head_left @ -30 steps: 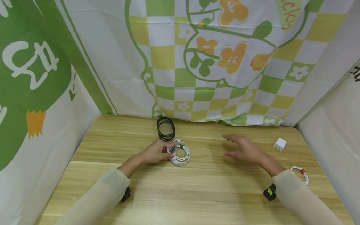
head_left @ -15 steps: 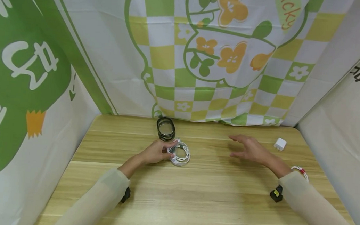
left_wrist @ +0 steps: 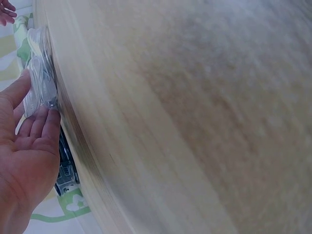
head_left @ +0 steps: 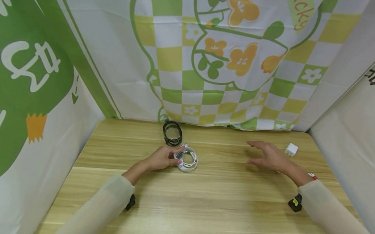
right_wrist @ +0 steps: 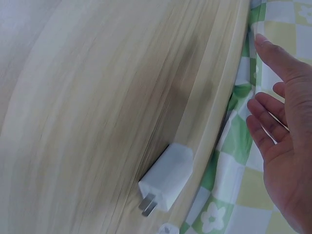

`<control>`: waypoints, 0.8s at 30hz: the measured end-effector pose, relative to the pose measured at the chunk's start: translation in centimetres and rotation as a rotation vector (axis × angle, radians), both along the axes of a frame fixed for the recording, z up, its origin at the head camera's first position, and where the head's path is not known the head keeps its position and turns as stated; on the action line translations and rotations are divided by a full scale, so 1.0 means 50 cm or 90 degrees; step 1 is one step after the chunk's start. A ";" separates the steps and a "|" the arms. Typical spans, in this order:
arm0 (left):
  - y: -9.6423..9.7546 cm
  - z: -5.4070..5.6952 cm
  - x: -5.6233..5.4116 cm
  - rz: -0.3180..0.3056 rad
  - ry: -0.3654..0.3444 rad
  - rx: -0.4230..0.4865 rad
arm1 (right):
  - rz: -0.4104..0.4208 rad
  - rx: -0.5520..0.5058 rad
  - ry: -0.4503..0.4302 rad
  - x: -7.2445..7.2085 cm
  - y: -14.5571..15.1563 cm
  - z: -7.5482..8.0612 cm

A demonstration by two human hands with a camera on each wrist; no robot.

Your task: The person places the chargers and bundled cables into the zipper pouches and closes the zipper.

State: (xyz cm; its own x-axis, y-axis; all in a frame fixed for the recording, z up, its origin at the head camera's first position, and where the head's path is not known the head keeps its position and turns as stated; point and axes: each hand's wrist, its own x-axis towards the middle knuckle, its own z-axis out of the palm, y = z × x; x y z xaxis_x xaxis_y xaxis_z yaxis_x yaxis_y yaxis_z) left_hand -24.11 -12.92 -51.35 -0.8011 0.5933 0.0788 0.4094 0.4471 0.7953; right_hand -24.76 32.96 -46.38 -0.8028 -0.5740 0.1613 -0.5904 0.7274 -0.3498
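Note:
My left hand [head_left: 161, 158] pinches the left side of a coiled white cable [head_left: 190, 165] between thumb and fingers. Clear plastic shows around that coil [left_wrist: 43, 78] in the left wrist view. Just behind it on the table lies a coiled black cable [head_left: 174, 143], partly hidden by my palm in the left wrist view. My right hand [head_left: 269, 158] is over the table's right half with nothing in it, thumb and fingers spread apart. Nearest to it is a white charger plug [right_wrist: 168, 175] lying on its side, its two metal prongs showing.
A second white cable with a red tie [head_left: 314, 176] lies at the right, mostly covered by my right sleeve [head_left: 319, 195]. The wooden table [head_left: 214, 206] ends at a checkered curtain [head_left: 208, 96] behind and white cloth walls at both sides.
My right hand has moved right, toward the charger plug, and its sleeve now covers most of the red-tied cable. My left hand stays at the white cable coil.

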 end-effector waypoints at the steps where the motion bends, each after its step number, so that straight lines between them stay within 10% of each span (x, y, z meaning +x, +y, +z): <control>1: 0.000 0.000 0.000 0.000 0.001 0.001 | -0.002 0.002 -0.002 0.001 0.003 0.001; 24: 0.000 0.003 -0.001 -0.006 -0.023 0.008 | -0.018 -0.019 0.051 0.024 0.087 -0.023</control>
